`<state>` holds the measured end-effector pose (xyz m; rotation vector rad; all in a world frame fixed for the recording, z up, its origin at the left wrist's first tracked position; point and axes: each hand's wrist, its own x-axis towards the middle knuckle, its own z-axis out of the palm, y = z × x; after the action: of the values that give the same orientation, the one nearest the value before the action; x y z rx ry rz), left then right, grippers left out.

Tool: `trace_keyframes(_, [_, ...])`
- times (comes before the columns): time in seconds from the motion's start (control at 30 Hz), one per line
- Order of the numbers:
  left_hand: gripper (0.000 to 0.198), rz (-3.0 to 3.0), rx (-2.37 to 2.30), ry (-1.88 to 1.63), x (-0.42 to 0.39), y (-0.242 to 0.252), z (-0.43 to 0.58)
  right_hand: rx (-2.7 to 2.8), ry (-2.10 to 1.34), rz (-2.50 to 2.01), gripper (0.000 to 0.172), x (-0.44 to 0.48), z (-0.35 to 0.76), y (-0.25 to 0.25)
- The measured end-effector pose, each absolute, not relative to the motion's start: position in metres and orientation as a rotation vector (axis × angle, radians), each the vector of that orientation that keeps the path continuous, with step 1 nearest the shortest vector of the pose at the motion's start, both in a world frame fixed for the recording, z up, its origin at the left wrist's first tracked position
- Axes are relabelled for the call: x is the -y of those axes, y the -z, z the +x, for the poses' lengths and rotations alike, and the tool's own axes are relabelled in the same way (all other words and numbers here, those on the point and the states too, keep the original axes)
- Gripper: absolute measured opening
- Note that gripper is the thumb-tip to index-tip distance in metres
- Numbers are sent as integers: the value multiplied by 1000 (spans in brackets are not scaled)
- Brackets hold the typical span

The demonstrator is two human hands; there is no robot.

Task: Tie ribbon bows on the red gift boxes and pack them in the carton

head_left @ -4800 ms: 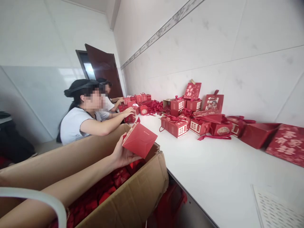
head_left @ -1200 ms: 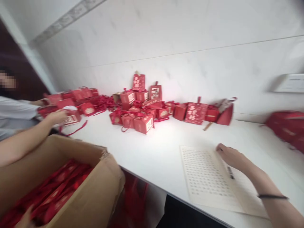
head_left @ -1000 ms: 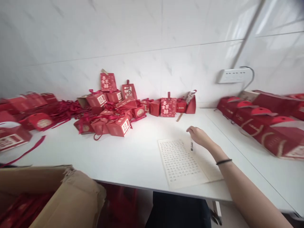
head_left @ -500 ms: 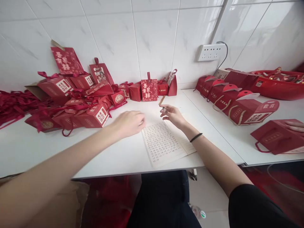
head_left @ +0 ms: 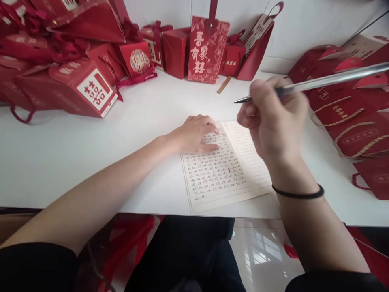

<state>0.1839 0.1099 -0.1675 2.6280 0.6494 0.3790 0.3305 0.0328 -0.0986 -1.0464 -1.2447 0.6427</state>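
An open notebook [head_left: 219, 190] lies on the white table, its left page covered in rows of handwriting and its right page lined. My left hand [head_left: 197, 136] rests on the upper part of the written page, fingers spread. Raised above the right page, my right hand [head_left: 275, 117] grips a pen [head_left: 328, 80] between thumb and fingers. The pen's tip points left and hangs clear of the paper. Part of the right page is hidden behind my right hand and wrist, which wears a black band.
Red gift boxes [head_left: 73, 87] with ribbons crowd the left side. A patterned red box [head_left: 208, 50] stands with others along the wall. More red boxes [head_left: 343, 109] with rope handles line the right. A small gold strip [head_left: 224, 85] lies at the back of the white table [head_left: 136, 178].
My view has moved closer to the table. My left hand now lies flat on the notebook page. A pen now shows plainly in my right hand, which is raised nearer to me.
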Motion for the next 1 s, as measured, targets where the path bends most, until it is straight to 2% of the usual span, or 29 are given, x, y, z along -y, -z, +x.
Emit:
trace_keyframes(0.1, [43, 2577, -641, -388, -110, 170, 186, 1241, -526, -1011, 20, -2, 315, 91])
trace_keyframes(0.2, [43, 2545, -636, -408, -109, 170, 187, 1124, -404, -1130, 18, 37, 298, 109])
trace_keyframes(0.3, [43, 2529, -656, -388, -109, 169, 187, 1127, -580, -1274, 17, 70, 290, 140])
trace_keyframes(0.4, [44, 2503, -676, -385, -110, 168, 189, 1180, -597, -1436, 16, 84, 290, 160])
trace_keyframes(0.73, [50, 2627, -670, -392, -112, 170, 190, 1373, -241, -1608, 35, 84, 288, 165])
trace_keyframes(1.0, [46, 2576, -662, -413, -111, 169, 190, 1430, -186, -1669, 34, 84, 287, 165])
